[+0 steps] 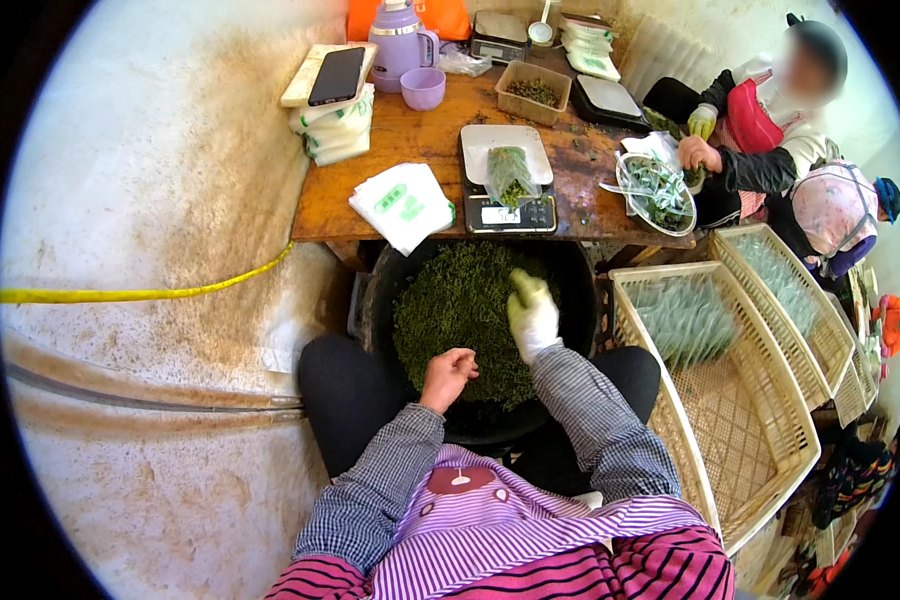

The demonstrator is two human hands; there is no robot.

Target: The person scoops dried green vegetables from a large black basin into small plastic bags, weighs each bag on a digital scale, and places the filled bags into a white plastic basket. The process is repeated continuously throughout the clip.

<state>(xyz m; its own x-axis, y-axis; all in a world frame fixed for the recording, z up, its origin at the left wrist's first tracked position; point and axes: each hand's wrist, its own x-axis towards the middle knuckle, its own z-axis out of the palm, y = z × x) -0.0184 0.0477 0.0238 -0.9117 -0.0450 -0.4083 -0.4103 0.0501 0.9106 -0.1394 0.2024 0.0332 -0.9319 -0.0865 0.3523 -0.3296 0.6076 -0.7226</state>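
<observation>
A large black tub (379, 300) between my knees holds a heap of small dark-green plant bits (450, 300), perhaps buds or leaves. My left hand (448, 379), bare, is over the near part of the heap. Its fingers are curled in to the thumb, and nothing shows between them. My right hand (534, 311) wears a white and yellow-green work glove and is at the heap's right side, fingers bent down; whether they hold any bits is hidden. On the table beyond, a filled clear bag (508, 172) lies on a digital scale (465, 161) with a lit display.
The wooden table (322, 210) bears printed bags (405, 206), a plastic box of plant bits (532, 94), a purple jug (397, 45) and a phone (336, 75). Crates (757, 420) with filled bags (686, 319) stand right. A co-worker (757, 127) handles something beside a basket (654, 195).
</observation>
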